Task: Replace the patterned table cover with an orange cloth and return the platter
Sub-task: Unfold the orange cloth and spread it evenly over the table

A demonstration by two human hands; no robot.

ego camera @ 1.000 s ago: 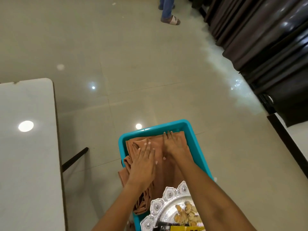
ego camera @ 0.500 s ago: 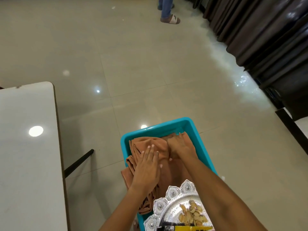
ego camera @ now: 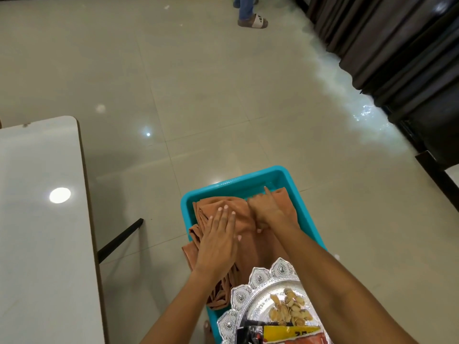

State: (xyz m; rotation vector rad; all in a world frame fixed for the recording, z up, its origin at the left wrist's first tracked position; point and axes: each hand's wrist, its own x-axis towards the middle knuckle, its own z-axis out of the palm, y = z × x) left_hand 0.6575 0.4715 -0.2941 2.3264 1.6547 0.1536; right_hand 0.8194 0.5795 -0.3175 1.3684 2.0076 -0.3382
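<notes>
A: Which step is the person on?

B: Judging by the bare white table (ego camera: 37, 219) at nine o'clock, the patterned cover seems already off; it is nowhere in view. The step in hand is picking up the orange cloth (ego camera: 238, 219).

A: Where do things lie, nearest first?

B: At six o'clock the silver platter (ego camera: 260, 289), holding pistachio shells (ego camera: 290, 309), sits at the near end of the teal tray (ego camera: 308, 217). Beyond it the cloth lies bunched in the tray, spilling over its eight o'clock edge.

A: And the fingers?

B: The left hand (ego camera: 218, 244) lies flat on the cloth, fingers straight and together, pressing. The right hand (ego camera: 267, 209), farther at twelve o'clock, curls its fingers into a fold, seemingly gripping it.

A: Next?

B: Probably gather the cloth with both hands, lift it free of the platter, and carry it to the table.
</notes>
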